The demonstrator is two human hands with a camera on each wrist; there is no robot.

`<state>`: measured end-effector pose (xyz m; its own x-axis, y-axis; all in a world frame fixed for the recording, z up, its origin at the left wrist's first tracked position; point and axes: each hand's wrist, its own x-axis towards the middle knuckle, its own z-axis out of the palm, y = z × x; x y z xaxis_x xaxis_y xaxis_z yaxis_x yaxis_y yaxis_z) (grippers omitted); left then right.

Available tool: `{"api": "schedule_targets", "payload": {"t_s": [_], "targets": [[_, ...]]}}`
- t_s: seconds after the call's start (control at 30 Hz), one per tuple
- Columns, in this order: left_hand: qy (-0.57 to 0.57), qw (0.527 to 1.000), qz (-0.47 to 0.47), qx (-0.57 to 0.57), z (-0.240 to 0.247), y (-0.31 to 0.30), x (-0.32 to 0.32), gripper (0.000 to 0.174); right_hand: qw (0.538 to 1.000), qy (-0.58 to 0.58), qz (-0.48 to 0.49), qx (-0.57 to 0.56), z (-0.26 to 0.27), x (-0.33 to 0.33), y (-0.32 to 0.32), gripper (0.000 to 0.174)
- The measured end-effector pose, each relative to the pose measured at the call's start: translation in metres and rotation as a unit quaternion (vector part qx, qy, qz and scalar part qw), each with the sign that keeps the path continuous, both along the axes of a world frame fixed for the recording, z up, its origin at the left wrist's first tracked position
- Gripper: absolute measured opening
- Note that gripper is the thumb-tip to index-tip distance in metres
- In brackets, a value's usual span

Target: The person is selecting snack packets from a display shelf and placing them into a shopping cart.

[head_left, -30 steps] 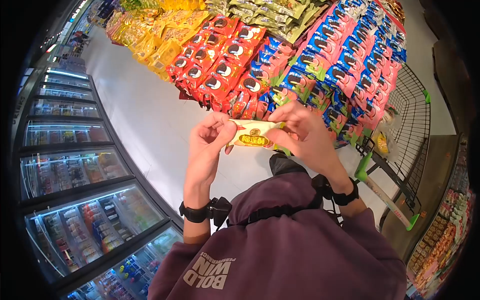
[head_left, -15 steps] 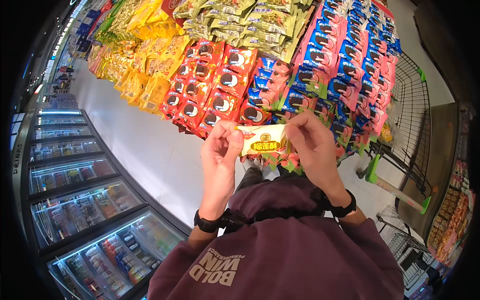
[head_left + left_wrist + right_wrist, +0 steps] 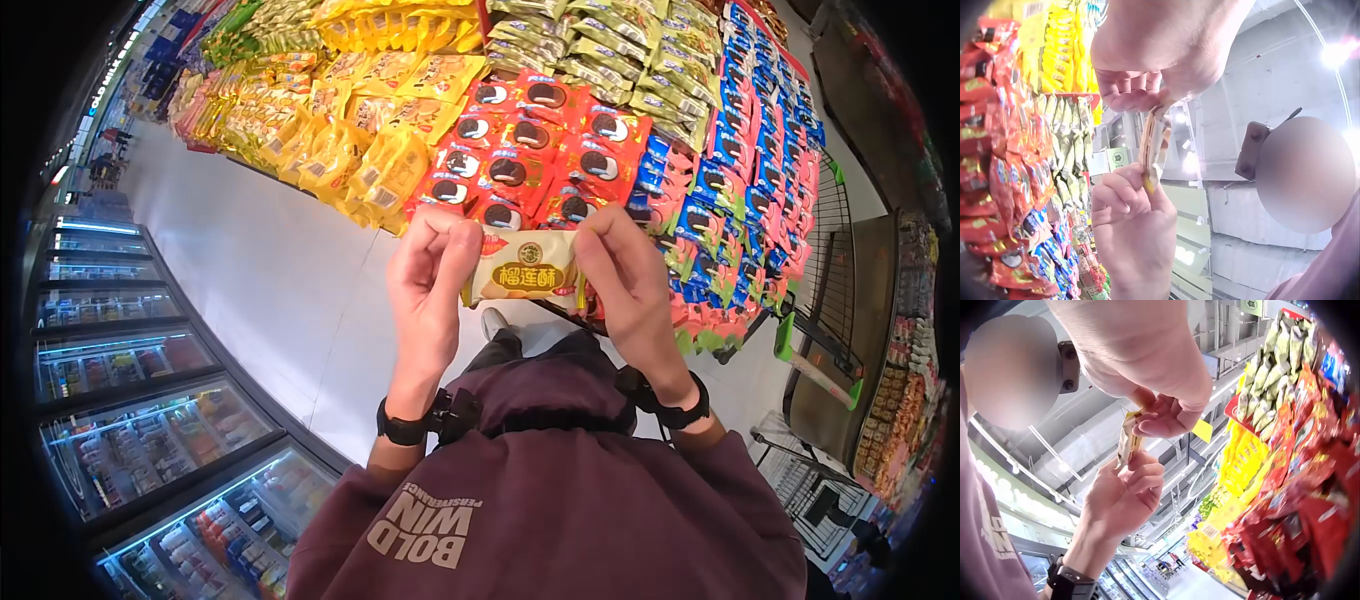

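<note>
A small cream snack packet (image 3: 525,268) with a gold label and a red corner is stretched level between both hands in the head view, its printed face toward me. My left hand (image 3: 430,285) pinches one end between thumb and curled fingers. At the opposite end my right hand (image 3: 625,278) grips in the same way. From the left wrist view the packet (image 3: 1155,147) appears edge-on, left hand above and right hand (image 3: 1135,231) below. The right wrist view also has the packet (image 3: 1128,440) narrow side on, near the right fingers.
Ahead lies a display heaped with red cookie packets (image 3: 508,170), yellow bags (image 3: 390,175), green packets (image 3: 645,60) and blue-pink packets (image 3: 720,180). Glass-doored coolers (image 3: 135,360) line the left. A wire shopping cart (image 3: 835,230) stands right of the display.
My head view has swung right-to-left across the display, so the packets now sit further right. Both hands still hold the packet; the right fingers, earlier partly over its face, now grip its end.
</note>
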<state>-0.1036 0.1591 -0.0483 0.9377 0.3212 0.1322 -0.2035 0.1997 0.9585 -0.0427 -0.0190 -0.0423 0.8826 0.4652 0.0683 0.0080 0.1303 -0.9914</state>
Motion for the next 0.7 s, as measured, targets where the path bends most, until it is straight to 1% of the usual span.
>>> {"api": "schedule_targets", "payload": {"t_s": [0.03, 0.13, 0.2, 0.3, 0.4, 0.43, 0.5, 0.57, 0.6, 0.63, 0.7], "targets": [[-0.008, 1.0, 0.003, -0.008, -0.002, 0.013, -0.003, 0.01, 1.0, -0.015, 0.0, -0.017, 0.0, -0.004, 0.014, 0.018], [-0.037, 0.999, 0.021, -0.015, -0.009, 0.047, -0.013, 0.011, 1.0, 0.001, -0.009, 0.029, -0.009, -0.015, 0.053, 0.019], [-0.04, 0.998, 0.034, -0.016, -0.01, 0.062, -0.021, 0.012, 1.0, -0.002, -0.014, 0.016, -0.012, -0.019, 0.073, 0.019], [-0.038, 0.999, 0.021, -0.017, -0.009, 0.085, -0.027, 0.012, 0.999, -0.005, -0.018, 0.028, -0.013, -0.026, 0.095, 0.019], [-0.041, 0.999, -0.004, -0.027, -0.007, 0.102, -0.03, 0.007, 0.999, -0.016, -0.041, 0.009, -0.008, -0.029, 0.113, 0.019], [-0.04, 0.999, -0.012, -0.031, -0.007, 0.106, -0.03, 0.009, 0.998, -0.036, -0.049, -0.001, -0.009, -0.028, 0.117, 0.017], [-0.034, 0.999, -0.02, -0.012, -0.004, 0.113, -0.031, 0.017, 0.995, -0.072, -0.062, -0.024, -0.013, -0.025, 0.124, 0.013], [-0.044, 0.999, -0.017, 0.016, -0.004, 0.121, -0.033, 0.026, 0.991, -0.112, -0.063, 0.029, -0.012, -0.029, 0.135, 0.009], [-0.057, 0.998, -0.01, 0.035, -0.004, 0.126, -0.034, 0.03, 0.988, -0.132, -0.063, 0.056, -0.011, -0.031, 0.141, 0.01], [-0.071, 0.996, -0.003, 0.054, -0.006, 0.131, -0.035, 0.034, 0.979, -0.196, -0.053, 0.021, -0.009, -0.03, 0.142, 0.014], [-0.093, 0.992, 0.0, 0.09, -0.012, 0.143, -0.036, 0.035, 0.945, -0.321, -0.036, -0.049, -0.006, -0.028, 0.14, 0.024]]}}
